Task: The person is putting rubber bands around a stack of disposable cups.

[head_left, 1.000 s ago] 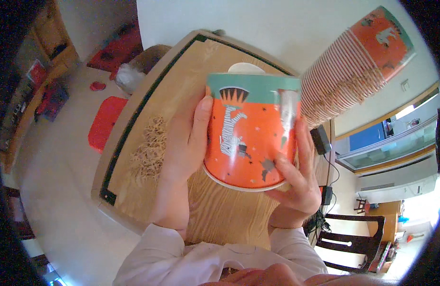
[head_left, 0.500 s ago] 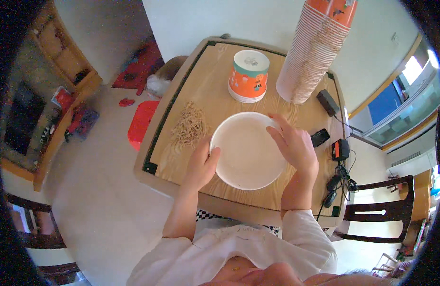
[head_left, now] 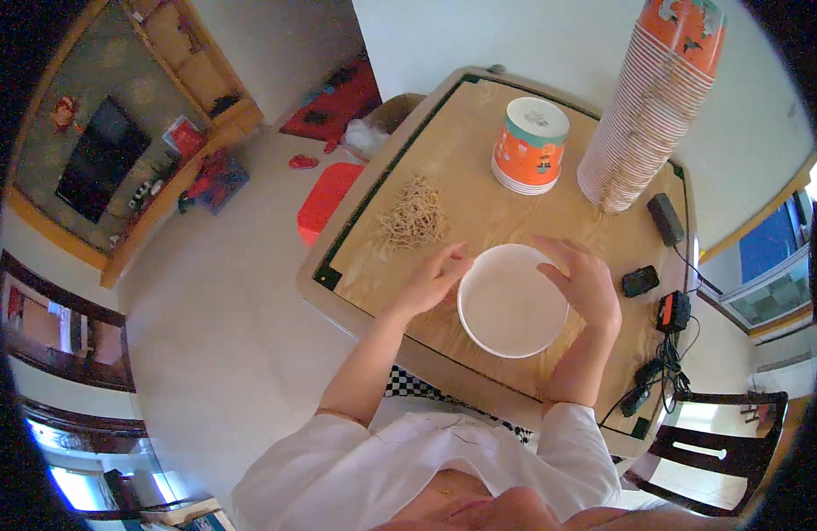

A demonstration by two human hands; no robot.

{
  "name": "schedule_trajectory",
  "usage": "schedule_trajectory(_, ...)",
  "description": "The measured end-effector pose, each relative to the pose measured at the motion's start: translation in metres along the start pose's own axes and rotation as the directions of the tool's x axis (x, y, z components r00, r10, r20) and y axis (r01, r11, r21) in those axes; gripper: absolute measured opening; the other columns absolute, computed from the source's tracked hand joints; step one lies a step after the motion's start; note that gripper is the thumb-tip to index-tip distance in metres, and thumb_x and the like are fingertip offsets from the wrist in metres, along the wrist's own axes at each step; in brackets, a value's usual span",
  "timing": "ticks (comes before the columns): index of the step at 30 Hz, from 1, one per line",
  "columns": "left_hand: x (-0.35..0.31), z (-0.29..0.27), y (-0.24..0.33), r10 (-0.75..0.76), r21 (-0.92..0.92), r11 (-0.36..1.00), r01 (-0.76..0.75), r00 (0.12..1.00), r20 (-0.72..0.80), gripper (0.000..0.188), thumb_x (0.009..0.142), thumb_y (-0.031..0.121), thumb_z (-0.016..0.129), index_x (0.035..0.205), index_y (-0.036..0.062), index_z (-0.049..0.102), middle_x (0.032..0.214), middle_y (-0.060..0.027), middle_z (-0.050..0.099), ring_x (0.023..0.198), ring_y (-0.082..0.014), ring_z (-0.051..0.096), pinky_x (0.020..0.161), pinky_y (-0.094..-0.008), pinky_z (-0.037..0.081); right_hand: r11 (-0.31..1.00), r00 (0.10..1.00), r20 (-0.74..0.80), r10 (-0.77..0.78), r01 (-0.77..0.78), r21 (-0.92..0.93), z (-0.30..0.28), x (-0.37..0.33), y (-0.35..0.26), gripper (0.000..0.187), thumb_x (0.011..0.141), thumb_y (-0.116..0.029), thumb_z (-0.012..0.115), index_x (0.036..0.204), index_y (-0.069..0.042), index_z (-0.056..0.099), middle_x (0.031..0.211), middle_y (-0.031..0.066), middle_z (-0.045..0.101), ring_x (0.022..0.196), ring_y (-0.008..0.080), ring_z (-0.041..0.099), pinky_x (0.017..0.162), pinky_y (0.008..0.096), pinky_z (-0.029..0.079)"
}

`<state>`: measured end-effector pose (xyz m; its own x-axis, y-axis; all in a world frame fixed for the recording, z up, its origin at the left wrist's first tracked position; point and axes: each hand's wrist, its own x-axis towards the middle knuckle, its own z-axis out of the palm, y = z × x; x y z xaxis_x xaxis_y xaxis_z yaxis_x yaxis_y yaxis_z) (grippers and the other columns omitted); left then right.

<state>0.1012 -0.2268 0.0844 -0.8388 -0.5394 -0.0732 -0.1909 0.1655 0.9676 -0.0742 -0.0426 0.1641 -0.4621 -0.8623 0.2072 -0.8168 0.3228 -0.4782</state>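
Note:
A white round paper tub (head_left: 513, 303) is in front of me at the near part of the table, its wide pale round face toward me. My left hand (head_left: 435, 279) is just off its upper left rim, fingers stretched out and holding nothing. Over the upper right rim, my right hand (head_left: 587, 288) curves with thumb and fingers spread apart; whether it touches the rim I cannot tell. A loose heap of tan rubber bands (head_left: 413, 212) lies beyond my left hand. Farther back, a short stack of orange and green paper tubs (head_left: 530, 146) stands upside down.
A tall leaning stack of nested paper tubs (head_left: 647, 115) rises at the back right. Along the right side lie a black adapter (head_left: 665, 219), a small black device (head_left: 640, 281), and a charger (head_left: 673, 311) with tangled cables. A red stool (head_left: 327, 202) stands left of the table (head_left: 364, 274).
My left hand has let go of the tub's left rim and opened. The tub looks smaller and lower. The whole view has turned, shifting the table to the right.

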Motion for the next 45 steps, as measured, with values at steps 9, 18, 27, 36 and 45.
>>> schedule_trajectory(9, 0.027, -0.069, -0.058, 0.172, 0.396, 0.918, 0.024, 0.875, -0.453, 0.016, 0.084, 0.017, 0.059, 0.095, 0.0046, 0.062, 0.078, -0.0068, 0.062, 0.067, -0.0142, 0.057, 0.059, -0.028, 0.046, 0.985, 0.985, 0.052, 0.164, -0.161, -0.058, 0.01, 0.008, 0.025, 0.039, 0.077, -0.011, 0.063, 0.114, -0.014, 0.054, 0.075, 0.0137, 0.059, 0.071, 0.0289, 0.06, 0.065, 0.039, 0.047)
schedule_trajectory(18, 0.1, -0.091, -0.02, 0.164, 0.53, 0.843, 0.093, 0.894, -0.418, 0.012, 0.08, 0.017, 0.062, 0.082, 0.0057, 0.064, 0.074, -0.0079, 0.064, 0.071, -0.0182, 0.061, 0.067, -0.0312, 0.047, 0.993, 0.99, 0.088, 0.113, -0.114, 0.016, 0.01, 0.01, 0.02, 0.044, 0.075, -0.01, 0.065, 0.116, -0.016, 0.052, 0.073, 0.0129, 0.059, 0.071, 0.0285, 0.061, 0.064, 0.0387, 0.048)
schedule_trajectory(27, 0.104, -0.139, 0.174, 0.407, 0.076, 0.904, -0.421, 0.795, -0.449, 0.005, 0.082, 0.008, 0.06, 0.085, 0.0028, 0.062, 0.075, -0.0021, 0.063, 0.06, -0.0069, 0.051, 0.053, -0.0227, 0.041, 0.986, 0.984, 0.056, 0.167, -0.168, 0.022, 0.0, 0.001, 0.027, 0.045, 0.074, -0.009, 0.066, 0.115, -0.016, 0.051, 0.071, 0.0129, 0.06, 0.07, 0.0296, 0.061, 0.063, 0.0394, 0.047)
schedule_trajectory(36, 0.09, -0.144, 0.194, 0.35, 0.217, 0.931, -0.293, 0.882, -0.314, 0.024, 0.08, 0.005, 0.06, 0.104, 0.0052, 0.057, 0.077, -0.0042, 0.061, 0.066, -0.0096, 0.055, 0.061, -0.024, 0.046, 0.994, 0.99, 0.086, 0.11, -0.109, -0.02, -0.01, -0.009, 0.024, 0.04, 0.074, -0.014, 0.065, 0.112, -0.017, 0.053, 0.076, 0.0126, 0.063, 0.074, 0.0316, 0.062, 0.065, 0.0421, 0.049)
schedule_trajectory(45, 0.065, -0.195, 0.237, 0.465, -0.532, 0.562, -0.633, 0.774, -0.43, 0.026, 0.083, 0.007, 0.059, 0.108, -0.0001, 0.055, 0.083, -0.0097, 0.06, 0.082, -0.0192, 0.059, 0.076, -0.0284, 0.048, 0.994, 0.993, 0.061, 0.102, -0.104, 0.033, -0.01, -0.014, 0.032, 0.039, 0.073, -0.012, 0.067, 0.11, -0.015, 0.054, 0.068, 0.0122, 0.061, 0.069, 0.0285, 0.062, 0.06, 0.0385, 0.047)
